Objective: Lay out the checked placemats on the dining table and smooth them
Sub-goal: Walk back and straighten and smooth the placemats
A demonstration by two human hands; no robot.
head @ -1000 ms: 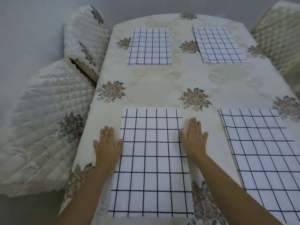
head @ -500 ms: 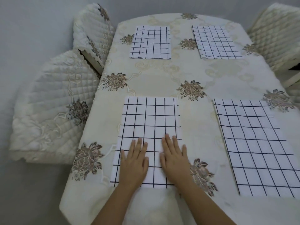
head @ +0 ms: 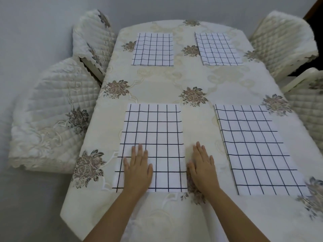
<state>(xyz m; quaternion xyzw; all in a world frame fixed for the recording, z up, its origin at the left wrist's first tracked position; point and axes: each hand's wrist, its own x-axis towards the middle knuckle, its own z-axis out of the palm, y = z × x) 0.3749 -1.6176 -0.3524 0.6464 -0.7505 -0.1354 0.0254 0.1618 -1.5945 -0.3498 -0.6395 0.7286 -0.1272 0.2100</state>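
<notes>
A person's left hand (head: 138, 170) lies flat, palm down, on the near-left part of a checked placemat (head: 153, 126), with its fingers straight and slightly fanned. The mat sits on a dining table (head: 197, 75) draped in a cream floral cloth. The right hand (head: 202, 169) is also flat, fingers straight and close together, resting on the cloth just beside that mat's right edge. Its thumb is at the edge, though whether it touches the mat cannot be told. A second placemat (head: 253, 147) lies flat to the right of the right hand, near it but apart. Well beyond both sets of fingertips, a far-left placemat (head: 153, 49) and a far-right placemat (head: 218, 48) lie side by side. Quilted chairs flank the table: a near-left chair (head: 52, 119) and a far-left chair (head: 92, 35) beyond the left hand, and a near-right chair (head: 307, 109) and a far-right chair (head: 283, 41) beyond the right.
</notes>
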